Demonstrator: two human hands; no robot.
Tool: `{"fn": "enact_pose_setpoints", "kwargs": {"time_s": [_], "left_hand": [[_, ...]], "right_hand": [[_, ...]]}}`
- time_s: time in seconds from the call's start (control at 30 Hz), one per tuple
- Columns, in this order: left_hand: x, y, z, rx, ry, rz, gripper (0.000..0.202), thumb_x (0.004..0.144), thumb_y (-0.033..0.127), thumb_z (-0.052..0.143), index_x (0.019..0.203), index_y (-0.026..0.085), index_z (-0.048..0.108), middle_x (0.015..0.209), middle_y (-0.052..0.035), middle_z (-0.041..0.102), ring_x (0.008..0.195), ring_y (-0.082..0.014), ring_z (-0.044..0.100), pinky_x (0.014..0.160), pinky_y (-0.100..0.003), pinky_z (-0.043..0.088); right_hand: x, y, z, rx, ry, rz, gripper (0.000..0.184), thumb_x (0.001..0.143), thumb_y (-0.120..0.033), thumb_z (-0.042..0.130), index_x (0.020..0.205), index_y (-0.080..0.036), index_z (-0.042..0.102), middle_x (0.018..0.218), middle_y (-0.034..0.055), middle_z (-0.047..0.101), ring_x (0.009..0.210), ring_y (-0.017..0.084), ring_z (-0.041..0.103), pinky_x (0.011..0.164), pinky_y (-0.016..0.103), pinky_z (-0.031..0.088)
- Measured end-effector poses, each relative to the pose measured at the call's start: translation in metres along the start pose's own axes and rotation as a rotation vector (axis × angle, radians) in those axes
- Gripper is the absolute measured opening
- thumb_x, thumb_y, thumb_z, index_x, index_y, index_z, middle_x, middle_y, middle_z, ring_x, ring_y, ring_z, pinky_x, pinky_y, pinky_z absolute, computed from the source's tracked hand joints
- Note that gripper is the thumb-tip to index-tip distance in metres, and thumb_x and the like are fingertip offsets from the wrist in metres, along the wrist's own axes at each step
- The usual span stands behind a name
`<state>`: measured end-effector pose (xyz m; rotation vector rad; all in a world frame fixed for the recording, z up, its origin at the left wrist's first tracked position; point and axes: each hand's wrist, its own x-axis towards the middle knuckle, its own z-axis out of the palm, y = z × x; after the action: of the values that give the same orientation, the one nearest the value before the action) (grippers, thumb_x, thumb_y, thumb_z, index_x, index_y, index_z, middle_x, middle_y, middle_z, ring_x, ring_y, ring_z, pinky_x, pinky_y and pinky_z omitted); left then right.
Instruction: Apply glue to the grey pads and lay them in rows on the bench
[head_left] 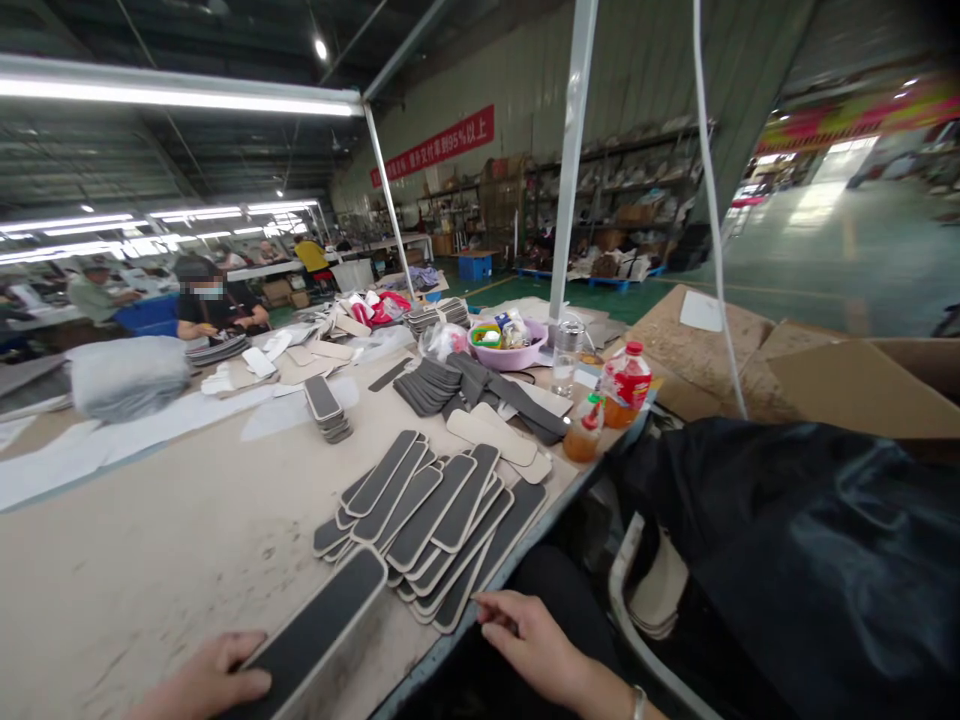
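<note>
A worker's left hand [210, 682] grips a thick stack [322, 615] of long, round-cornered panels, smooth and dark-faced with pale rims, just before a fanned pile [431, 510] of similar pieces; the right hand [534, 642] curls beside that pile at the table's [172, 550] edge, its hold unclear.

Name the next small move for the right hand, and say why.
Perhaps use the right hand to straighten the fanned pile: its panels lie splayed near the table edge, close to that hand, while the left hand is occupied gripping a separate dark-topped stack.
</note>
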<state>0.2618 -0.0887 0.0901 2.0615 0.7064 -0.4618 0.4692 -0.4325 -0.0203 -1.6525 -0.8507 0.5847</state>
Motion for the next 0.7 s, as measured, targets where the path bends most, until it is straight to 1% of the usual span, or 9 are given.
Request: {"fn": "enact_pose_setpoints", "kwargs": {"time_s": [0.07, 0.13, 0.2, 0.27, 0.37, 0.47, 0.57, 0.63, 0.7], "left_hand": [[0.006, 0.033, -0.02, -0.118, 0.0, 0.046, 0.045, 0.064, 0.059, 0.065, 0.092, 0.025, 0.071, 0.09, -0.0002, 0.073, 0.094, -0.0306, 0.066, 0.084, -0.037, 0.054], [0.024, 0.065, -0.034, -0.199, 0.003, 0.084, 0.052, 0.066, 0.061, 0.065, 0.102, 0.023, 0.069, 0.098, -0.0021, 0.073, 0.099, -0.0296, 0.064, 0.089, -0.036, 0.052], [0.052, 0.091, -0.038, -0.251, -0.029, 0.098, 0.061, 0.064, 0.065, 0.066, 0.104, 0.02, 0.066, 0.099, -0.0054, 0.072, 0.099, -0.0295, 0.065, 0.088, -0.036, 0.052], [0.087, 0.106, -0.034, -0.208, -0.032, 0.072, 0.068, 0.059, 0.07, 0.064, 0.102, 0.018, 0.065, 0.097, -0.0077, 0.073, 0.096, -0.0298, 0.066, 0.084, -0.037, 0.053], [0.145, 0.109, -0.025, -0.018, 0.086, 0.005, 0.075, 0.049, 0.075, 0.062, 0.093, 0.015, 0.064, 0.093, -0.0117, 0.072, 0.094, -0.034, 0.067, 0.08, -0.04, 0.054], [0.191, 0.101, -0.022, 0.109, 0.259, -0.025, 0.081, 0.038, 0.07, 0.069, 0.095, 0.013, 0.062, 0.112, -0.0201, 0.066, 0.116, -0.0428, 0.054, 0.094, -0.046, 0.047], [0.22, 0.093, -0.025, 0.165, 0.384, -0.044, 0.094, 0.046, 0.072, 0.063, 0.115, 0.009, 0.055, 0.141, -0.0265, 0.043, 0.135, -0.0427, 0.032, 0.11, -0.047, 0.03], [0.232, 0.09, -0.026, 0.175, 0.404, -0.069, 0.097, 0.053, 0.074, 0.057, 0.12, 0.005, 0.05, 0.145, -0.0297, 0.035, 0.136, -0.0428, 0.031, 0.111, -0.048, 0.027], [0.24, 0.089, -0.026, 0.178, 0.398, -0.088, 0.095, 0.053, 0.074, 0.058, 0.118, 0.005, 0.052, 0.142, -0.0312, 0.038, 0.134, -0.0442, 0.033, 0.108, -0.05, 0.03]], "right_hand": [[-0.003, 0.009, -0.004, 0.059, 0.015, 0.053, 0.029, 0.078, -0.022, 0.052, 0.1, -0.02, 0.071, 0.087, 0.0038, 0.069, 0.075, 0.02, 0.064, 0.071, 0.03, 0.052], [0.0, 0.015, 0.001, 0.097, 0.05, 0.071, 0.028, 0.077, -0.024, 0.054, 0.099, -0.02, 0.071, 0.087, 0.0046, 0.069, 0.073, 0.02, 0.064, 0.07, 0.032, 0.052], [0.007, 0.02, 0.011, 0.136, 0.118, 0.073, 0.031, 0.078, -0.027, 0.054, 0.103, -0.019, 0.069, 0.091, 0.0065, 0.068, 0.076, 0.021, 0.064, 0.073, 0.034, 0.053], [0.016, 0.023, 0.019, 0.188, 0.19, 0.078, 0.038, 0.078, -0.029, 0.054, 0.113, -0.018, 0.065, 0.097, 0.009, 0.066, 0.083, 0.023, 0.065, 0.077, 0.036, 0.054], [0.027, 0.025, 0.019, 0.221, 0.239, 0.079, 0.043, 0.077, -0.029, 0.053, 0.118, -0.018, 0.061, 0.105, 0.011, 0.064, 0.092, 0.024, 0.064, 0.079, 0.037, 0.055], [0.032, 0.027, 0.008, 0.146, 0.263, 0.056, 0.044, 0.078, -0.025, 0.051, 0.12, -0.019, 0.059, 0.111, 0.0112, 0.062, 0.099, 0.024, 0.062, 0.081, 0.037, 0.055], [0.036, 0.03, -0.003, 0.011, 0.327, 0.073, 0.047, 0.08, -0.023, 0.048, 0.126, -0.019, 0.054, 0.121, 0.0123, 0.058, 0.11, 0.025, 0.058, 0.088, 0.038, 0.054], [0.04, 0.033, -0.005, -0.12, 0.381, 0.127, 0.053, 0.08, -0.025, 0.048, 0.132, -0.015, 0.049, 0.131, 0.0151, 0.052, 0.12, 0.028, 0.052, 0.097, 0.042, 0.049], [0.046, 0.036, -0.003, -0.238, 0.404, 0.191, 0.06, 0.08, -0.027, 0.05, 0.137, -0.011, 0.043, 0.137, 0.0178, 0.046, 0.129, 0.031, 0.043, 0.106, 0.047, 0.04]]}}
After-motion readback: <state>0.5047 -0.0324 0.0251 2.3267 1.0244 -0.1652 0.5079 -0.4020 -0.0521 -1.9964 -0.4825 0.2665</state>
